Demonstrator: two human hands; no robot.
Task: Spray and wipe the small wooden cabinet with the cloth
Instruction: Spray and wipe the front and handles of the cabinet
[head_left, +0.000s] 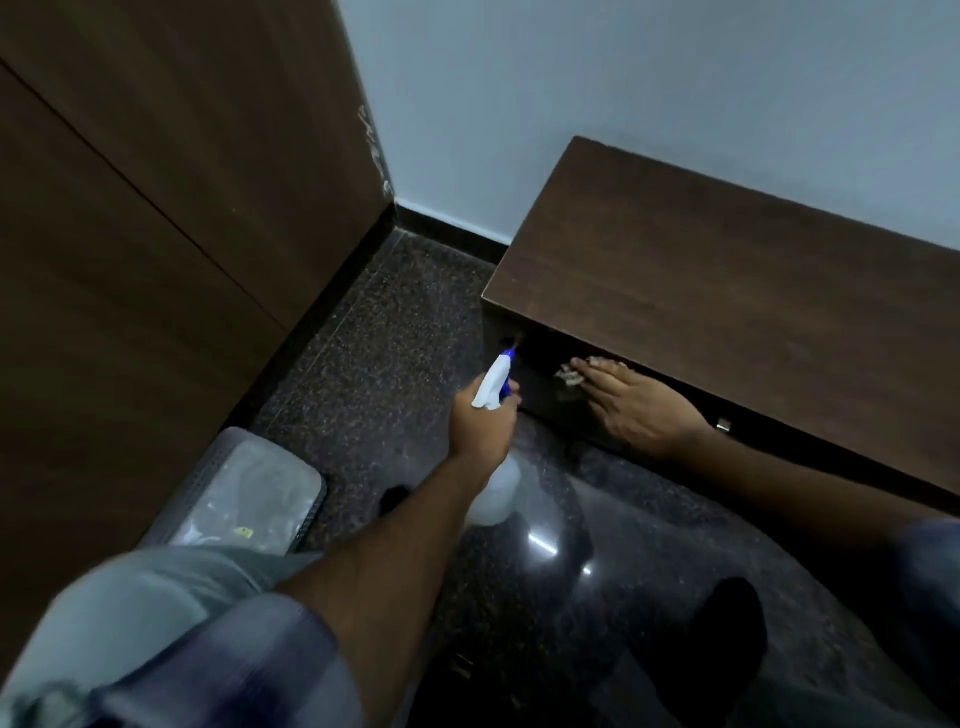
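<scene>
Small wooden cabinet (727, 291) low against the pale wall (623, 78), on the dark speckled floor (389, 338).
Presses the cloth (567, 375) flat to its front face with the straight fingers of the right hand (639, 410); grips the spray bottle (491, 388) in the curled left hand (480, 428), blue nozzle aimed at the front's left end, near the cloth but apart. Off left, a tall wooden panel (156, 208) and a grey lined bin (249, 488).

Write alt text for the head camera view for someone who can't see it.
Seen from above, a person's left hand aims a white spray bottle with a blue nozzle at the front of a small wooden cabinet, while the right hand presses a cloth against that front. The cabinet stands on a dark speckled floor against a pale wall.
</scene>
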